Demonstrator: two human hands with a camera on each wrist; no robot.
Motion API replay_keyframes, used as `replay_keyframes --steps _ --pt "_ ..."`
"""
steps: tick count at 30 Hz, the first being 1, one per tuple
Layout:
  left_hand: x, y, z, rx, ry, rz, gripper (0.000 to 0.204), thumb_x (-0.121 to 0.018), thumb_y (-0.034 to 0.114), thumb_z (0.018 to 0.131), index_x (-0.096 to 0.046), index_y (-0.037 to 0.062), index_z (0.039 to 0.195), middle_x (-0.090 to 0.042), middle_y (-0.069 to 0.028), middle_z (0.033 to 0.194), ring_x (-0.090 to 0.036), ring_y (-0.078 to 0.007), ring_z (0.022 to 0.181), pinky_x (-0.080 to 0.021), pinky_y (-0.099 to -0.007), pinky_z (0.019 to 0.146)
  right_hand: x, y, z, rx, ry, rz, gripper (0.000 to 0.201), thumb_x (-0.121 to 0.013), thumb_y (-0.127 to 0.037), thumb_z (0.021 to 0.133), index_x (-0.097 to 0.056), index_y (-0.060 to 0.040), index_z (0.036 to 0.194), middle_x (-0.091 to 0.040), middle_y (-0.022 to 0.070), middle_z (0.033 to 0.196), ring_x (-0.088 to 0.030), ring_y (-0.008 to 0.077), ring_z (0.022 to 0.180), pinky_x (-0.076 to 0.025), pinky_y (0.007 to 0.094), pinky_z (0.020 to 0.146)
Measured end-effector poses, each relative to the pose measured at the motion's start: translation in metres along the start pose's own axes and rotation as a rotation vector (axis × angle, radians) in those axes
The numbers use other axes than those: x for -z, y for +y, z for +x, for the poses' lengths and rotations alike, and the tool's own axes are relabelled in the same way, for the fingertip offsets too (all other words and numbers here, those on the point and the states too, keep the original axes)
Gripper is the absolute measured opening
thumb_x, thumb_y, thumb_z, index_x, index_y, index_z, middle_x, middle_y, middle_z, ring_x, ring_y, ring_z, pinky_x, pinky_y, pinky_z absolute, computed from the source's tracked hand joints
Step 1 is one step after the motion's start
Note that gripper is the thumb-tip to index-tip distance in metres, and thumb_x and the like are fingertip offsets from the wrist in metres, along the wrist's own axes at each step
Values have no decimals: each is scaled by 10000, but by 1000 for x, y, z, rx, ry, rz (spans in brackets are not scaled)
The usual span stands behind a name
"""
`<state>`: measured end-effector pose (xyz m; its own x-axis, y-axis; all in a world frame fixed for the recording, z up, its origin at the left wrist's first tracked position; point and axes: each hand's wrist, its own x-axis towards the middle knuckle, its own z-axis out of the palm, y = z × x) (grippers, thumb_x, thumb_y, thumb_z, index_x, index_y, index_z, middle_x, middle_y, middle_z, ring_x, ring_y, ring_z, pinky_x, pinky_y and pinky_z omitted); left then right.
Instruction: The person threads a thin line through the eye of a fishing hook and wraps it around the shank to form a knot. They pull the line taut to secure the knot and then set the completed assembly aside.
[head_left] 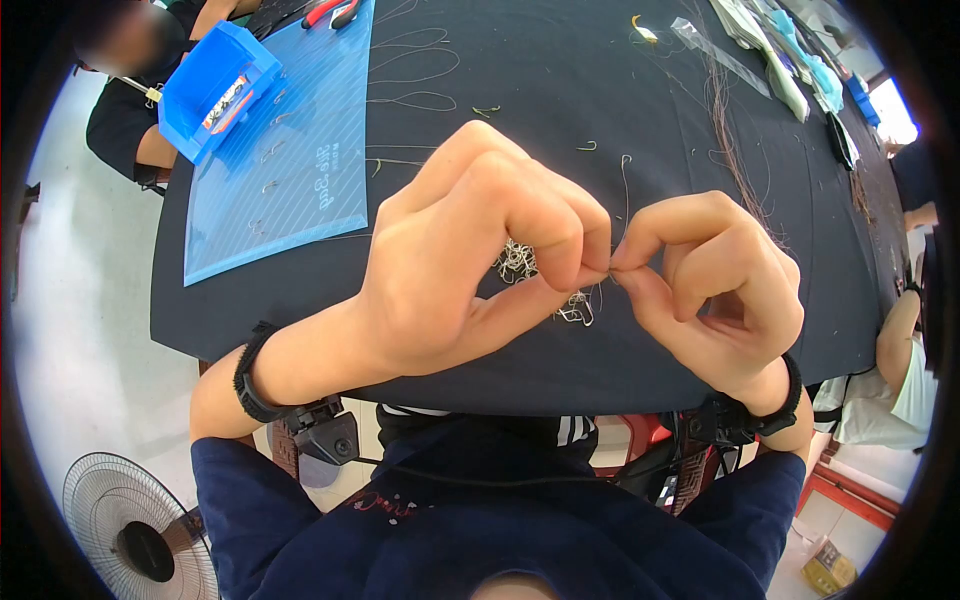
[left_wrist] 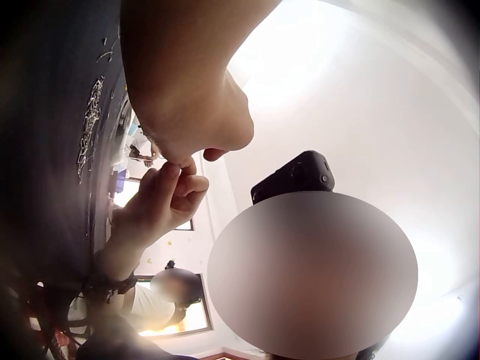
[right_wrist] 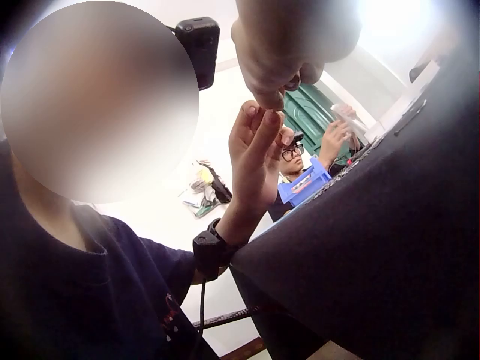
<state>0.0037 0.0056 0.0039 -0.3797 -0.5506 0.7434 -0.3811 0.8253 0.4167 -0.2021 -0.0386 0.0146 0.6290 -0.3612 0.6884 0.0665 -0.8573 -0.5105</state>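
Note:
Above the black cloth, the left hand (head_left: 470,240) and right hand (head_left: 715,285) meet fingertip to fingertip. Each pinches a thin line (head_left: 626,200) between thumb and forefinger; a small hook (head_left: 626,159) shows at its upper end, beyond the fingertips. What lies right between the fingertips is too small to tell. Below and behind the left fingers sits a pile of silvery hooks (head_left: 516,262), partly hidden by that hand. The left wrist view shows the hook pile (left_wrist: 90,131) on the cloth and the right hand (left_wrist: 157,206); the right wrist view shows the left hand (right_wrist: 256,157).
A blue bin (head_left: 215,90) stands on a blue sheet (head_left: 290,160) at the left, near red-handled pliers (head_left: 330,12). Looped lines (head_left: 415,100) lie beside the sheet. Brown strands (head_left: 725,130) and plastic packets (head_left: 765,60) are at the right. Other people sit around the table.

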Motion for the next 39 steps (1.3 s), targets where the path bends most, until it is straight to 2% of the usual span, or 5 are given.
replay_keyframes --steps 13,21,24,35,39 --pt "0 -2 1 4 11 0 423 -724 -85 675 -396 112 856 -667 -75 840 -425 -120 706 -371 -213 623 1 -3 0 -19 -17 -65 306 -666 176 641 -459 -42 696 -622 191 802 -619 160 672 -450 217 534" --pt "-2 0 0 58 11 11 444 -726 -95 665 -376 120 831 -670 -69 841 -421 -123 699 -373 -219 610 -1 -6 1 -32 10 -99 315 -678 167 626 -458 -54 674 -640 182 815 -601 134 632 -442 208 515" --pt "-2 1 0 57 20 31 448 -723 -99 663 -368 122 822 -671 -63 839 -419 -126 697 -371 -223 609 -8 -5 3 -58 124 -62 257 -677 120 590 -498 -47 665 -622 79 758 -526 140 517 -422 207 451" --pt "-2 2 0 56 32 16 447 -718 -103 658 -375 125 832 -669 -59 832 -415 -125 704 -367 -225 607 -5 -5 2 -90 110 -32 241 -677 112 612 -515 -46 696 -627 81 785 -561 143 556 -433 206 470" --pt "-2 1 0 56 36 0 446 -714 -109 657 -377 124 837 -667 -58 829 -410 -124 704 -363 -223 599 -5 -2 1 -94 150 -11 236 -682 109 621 -525 -50 695 -640 69 795 -510 95 523 -383 190 440"
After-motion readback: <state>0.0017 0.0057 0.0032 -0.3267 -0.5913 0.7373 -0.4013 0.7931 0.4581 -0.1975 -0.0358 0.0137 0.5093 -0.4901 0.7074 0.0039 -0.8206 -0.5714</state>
